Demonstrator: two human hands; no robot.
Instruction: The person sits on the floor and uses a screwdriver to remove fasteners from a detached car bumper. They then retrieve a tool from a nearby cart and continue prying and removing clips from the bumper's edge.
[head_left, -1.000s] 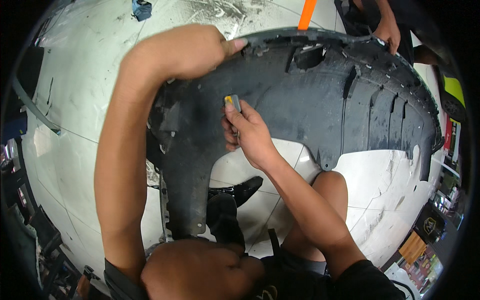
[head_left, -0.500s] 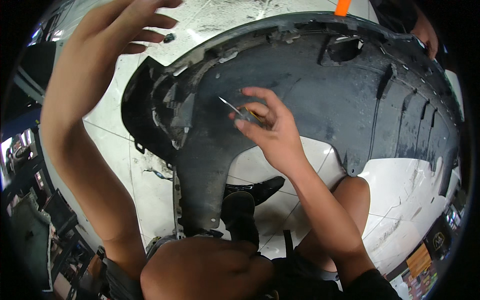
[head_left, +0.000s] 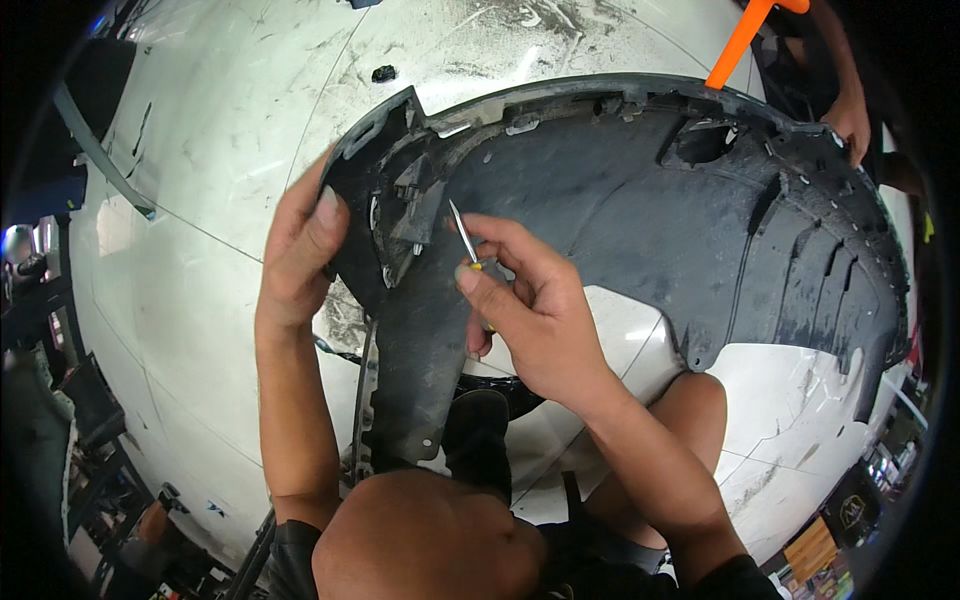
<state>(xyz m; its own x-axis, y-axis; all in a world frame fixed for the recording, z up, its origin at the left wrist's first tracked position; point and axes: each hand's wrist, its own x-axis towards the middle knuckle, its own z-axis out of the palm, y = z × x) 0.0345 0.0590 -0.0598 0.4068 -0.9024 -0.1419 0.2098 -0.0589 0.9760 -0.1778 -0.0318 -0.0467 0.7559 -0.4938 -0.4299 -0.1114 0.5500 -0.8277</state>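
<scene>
A large dark car bumper (head_left: 600,190), its inner side up and curving away from me, spans the middle of the head view. My left hand (head_left: 305,250) grips its left end, the thumb over the inner face and the other fingers hidden behind the edge. In my right hand (head_left: 535,310) is a screwdriver (head_left: 464,236) with a bare metal shaft and a grey and yellow handle, mostly covered by my fingers. Its tip points up and away from me, over the bumper beside the clips (head_left: 416,249) at the left end; I cannot tell whether it touches.
Another person's hand (head_left: 850,125) rests at the bumper's far right edge. An orange tool (head_left: 740,45) stands up behind the rim. A small black piece (head_left: 384,74) lies on the scuffed, white-tiled floor (head_left: 220,150). My bent knee (head_left: 700,400) is close to the bumper's near edge.
My left hand has come down from the upper left and taken hold of the bumper's left end. The screwdriver in my right hand has turned more upright. The orange tool shows more fully.
</scene>
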